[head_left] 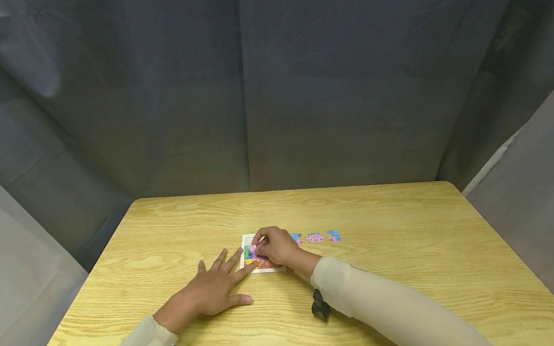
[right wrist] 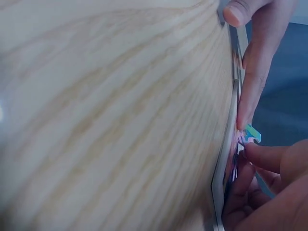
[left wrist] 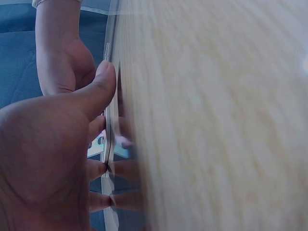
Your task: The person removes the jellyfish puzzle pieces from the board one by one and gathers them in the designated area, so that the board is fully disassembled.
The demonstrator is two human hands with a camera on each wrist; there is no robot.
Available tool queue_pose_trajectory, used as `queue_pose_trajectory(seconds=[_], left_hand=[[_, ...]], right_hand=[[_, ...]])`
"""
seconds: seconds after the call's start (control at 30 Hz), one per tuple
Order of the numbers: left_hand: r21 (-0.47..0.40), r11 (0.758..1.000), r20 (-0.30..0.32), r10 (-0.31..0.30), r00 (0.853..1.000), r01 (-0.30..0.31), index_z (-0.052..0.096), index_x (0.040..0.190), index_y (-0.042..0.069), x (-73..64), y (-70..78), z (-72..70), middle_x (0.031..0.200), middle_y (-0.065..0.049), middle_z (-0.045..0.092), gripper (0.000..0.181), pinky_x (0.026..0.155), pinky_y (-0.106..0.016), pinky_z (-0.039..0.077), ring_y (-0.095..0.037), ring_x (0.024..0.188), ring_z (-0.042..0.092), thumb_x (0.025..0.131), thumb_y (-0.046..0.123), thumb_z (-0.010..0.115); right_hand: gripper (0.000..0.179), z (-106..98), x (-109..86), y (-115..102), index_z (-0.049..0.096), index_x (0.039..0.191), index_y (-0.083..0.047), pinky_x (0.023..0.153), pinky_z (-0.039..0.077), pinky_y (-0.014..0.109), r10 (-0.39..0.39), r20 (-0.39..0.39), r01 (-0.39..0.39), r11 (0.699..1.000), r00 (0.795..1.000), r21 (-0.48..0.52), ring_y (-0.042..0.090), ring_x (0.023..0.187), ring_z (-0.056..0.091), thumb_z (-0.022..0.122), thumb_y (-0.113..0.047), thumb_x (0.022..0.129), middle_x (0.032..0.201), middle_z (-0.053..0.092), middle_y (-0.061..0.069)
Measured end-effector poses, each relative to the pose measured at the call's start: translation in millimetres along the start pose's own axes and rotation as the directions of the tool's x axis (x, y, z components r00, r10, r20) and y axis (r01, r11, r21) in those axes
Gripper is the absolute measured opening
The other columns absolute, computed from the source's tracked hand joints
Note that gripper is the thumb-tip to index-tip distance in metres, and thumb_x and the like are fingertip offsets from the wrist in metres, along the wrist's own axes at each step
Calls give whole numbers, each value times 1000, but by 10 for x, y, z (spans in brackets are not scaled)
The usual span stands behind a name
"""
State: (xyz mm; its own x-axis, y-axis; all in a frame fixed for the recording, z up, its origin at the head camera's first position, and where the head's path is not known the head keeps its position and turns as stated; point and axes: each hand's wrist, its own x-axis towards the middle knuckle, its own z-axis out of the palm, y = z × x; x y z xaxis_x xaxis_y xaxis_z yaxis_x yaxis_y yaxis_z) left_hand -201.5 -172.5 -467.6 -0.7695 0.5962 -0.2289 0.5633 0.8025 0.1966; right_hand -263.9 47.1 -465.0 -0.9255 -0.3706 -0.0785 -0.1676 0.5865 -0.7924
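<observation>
White frame (head_left: 244,240); three loose pieces (head_left: 314,238); right hand (head_left: 280,246) pinching another piece (right wrist: 253,134), left hand (head_left: 212,289) splayed.

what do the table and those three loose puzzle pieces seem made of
The table: wood or wood-look laminate, glossy, judging by the grain and glare. The puzzle pieces: perhaps cardboard or thin wood, printed, since pink and blue artwork covers them; too small to tell which.

Bright puzzle (head_left: 269,270) on yellow, wood-grained worktop (head_left: 410,227)
White-rimmed, with pink, yellow, orange and green beneath the right fingers (head_left: 262,233); pink-and-blue pieces (head_left: 314,238) to their right; cream sleeves (head_left: 366,289), dark grey curtain (head_left: 269,85) beyond.
</observation>
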Motion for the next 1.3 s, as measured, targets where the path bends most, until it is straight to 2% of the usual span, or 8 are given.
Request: queue_pose_trajectory(seconds=[0.17,0.3,0.57,0.8,0.9,1.3], left_hand=[[3,1000,1,0,1000,0,23,164,36,-4,4,-7,174,-11,2,81,104,-88,18,-51,156,5,97,73,46],[1,1000,-2,7,1000,-7,23,165,35,-1,-2,-5,174,-11,2,81,104,-88,17,-52,155,5,97,73,46],[1,1000,-4,3,1000,-3,22,165,37,-1,-4,15,174,-11,4,81,104,-88,18,-51,156,6,97,74,45],[3,1000,-3,-13,1000,13,22,165,38,-4,9,-7,174,-11,6,81,105,-87,17,-50,156,7,96,74,46],[4,1000,-8,-20,1000,20,22,164,39,-2,20,-14,174,-11,7,82,105,-87,18,-49,156,7,95,75,46],[10,1000,-9,-18,1000,18,19,165,40,15,15,-8,174,-11,7,82,106,-86,19,-48,156,8,96,75,45]], right_hand=[[9,-6,7,8,71,104,-1,56,53,20,12,1,-12,998,1000,65,20,70,66,72,-3,96,87,70,8],[8,-14,15,24,71,104,-2,55,51,19,39,-10,-38,993,999,116,18,70,64,72,-3,95,87,69,7],[9,-104,18,57,72,104,-3,62,55,27,69,15,-71,981,997,181,22,73,64,73,-4,95,88,69,13],[7,-185,9,137,72,102,-4,52,44,21,93,-1,-91,975,996,204,15,64,55,73,-5,95,85,68,11],[7,-232,-17,177,73,102,-4,50,41,21,99,-16,-94,975,995,201,14,62,52,74,-5,95,83,68,11],[7,-462,-254,386,74,102,-6,59,43,25,88,-13,-86,990,996,115,16,69,51,72,-10,98,90,70,13]])
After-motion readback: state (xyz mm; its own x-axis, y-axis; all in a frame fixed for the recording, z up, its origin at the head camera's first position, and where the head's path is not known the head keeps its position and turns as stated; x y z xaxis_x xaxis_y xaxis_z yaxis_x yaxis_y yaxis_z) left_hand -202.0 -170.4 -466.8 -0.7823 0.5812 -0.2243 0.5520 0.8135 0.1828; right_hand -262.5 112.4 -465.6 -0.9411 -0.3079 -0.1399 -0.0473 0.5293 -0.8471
